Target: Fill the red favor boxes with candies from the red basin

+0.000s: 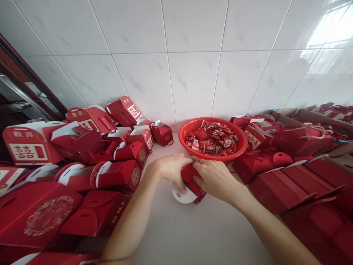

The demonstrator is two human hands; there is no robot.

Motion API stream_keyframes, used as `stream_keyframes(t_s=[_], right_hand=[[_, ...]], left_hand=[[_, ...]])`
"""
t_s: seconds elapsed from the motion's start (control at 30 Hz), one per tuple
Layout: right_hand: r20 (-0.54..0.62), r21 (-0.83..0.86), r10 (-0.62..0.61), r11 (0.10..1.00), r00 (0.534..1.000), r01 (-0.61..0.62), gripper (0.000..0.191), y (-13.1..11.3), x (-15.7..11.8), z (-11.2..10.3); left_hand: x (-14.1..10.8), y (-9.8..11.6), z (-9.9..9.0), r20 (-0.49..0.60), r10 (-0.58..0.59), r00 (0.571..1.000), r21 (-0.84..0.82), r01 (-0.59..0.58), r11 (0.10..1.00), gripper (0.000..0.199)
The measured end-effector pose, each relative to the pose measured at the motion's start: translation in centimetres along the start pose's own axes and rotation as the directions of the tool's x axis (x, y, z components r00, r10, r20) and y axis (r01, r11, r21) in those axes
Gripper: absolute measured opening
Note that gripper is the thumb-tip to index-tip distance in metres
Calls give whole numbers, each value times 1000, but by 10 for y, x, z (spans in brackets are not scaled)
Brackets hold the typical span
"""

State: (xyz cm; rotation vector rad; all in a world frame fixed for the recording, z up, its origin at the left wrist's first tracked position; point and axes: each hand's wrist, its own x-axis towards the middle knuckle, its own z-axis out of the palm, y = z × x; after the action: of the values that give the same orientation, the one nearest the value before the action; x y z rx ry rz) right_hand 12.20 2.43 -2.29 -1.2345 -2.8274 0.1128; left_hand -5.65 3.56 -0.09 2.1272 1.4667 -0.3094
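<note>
Between my two hands is a small red paper gift box (190,176), with a rounded white flap (184,195) hanging out toward me. My left hand (172,169) grips its left side, the thumb pressed near the flap's hole. Over the top and right side, my right hand (212,177) has its fingers bent round the red card. Part of the box is hidden beneath the fingers. Just behind it stands a red plastic basket (241,151) full of wrapped sweets (211,138) in red wrappers.
Several open red gift boxes (118,176) crowd the left side of the white surface (187,235). More red boxes (292,187) stand on the right, with some rope-handled bags (314,130) behind. A tiled wall (193,81) rises at the back; a door handle (22,95) is far left.
</note>
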Motion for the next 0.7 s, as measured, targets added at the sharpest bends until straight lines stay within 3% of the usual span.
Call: stream_keyframes(t_s=[0.2, 0.47, 0.7], right_hand=[[74, 41, 33, 999, 997, -37, 17, 4, 0, 2], [-10, 203, -20, 979, 1000, 22, 14, 15, 2, 3], [-2, 353, -20, 935, 1000, 19, 32, 32, 0, -4]], left_hand=[[5, 2, 5, -19, 44, 999, 20, -44, 999, 77], [5, 5, 7, -24, 16, 1000, 10, -16, 1000, 73], [6, -3, 4, -16, 17, 1000, -23, -18, 1000, 79]])
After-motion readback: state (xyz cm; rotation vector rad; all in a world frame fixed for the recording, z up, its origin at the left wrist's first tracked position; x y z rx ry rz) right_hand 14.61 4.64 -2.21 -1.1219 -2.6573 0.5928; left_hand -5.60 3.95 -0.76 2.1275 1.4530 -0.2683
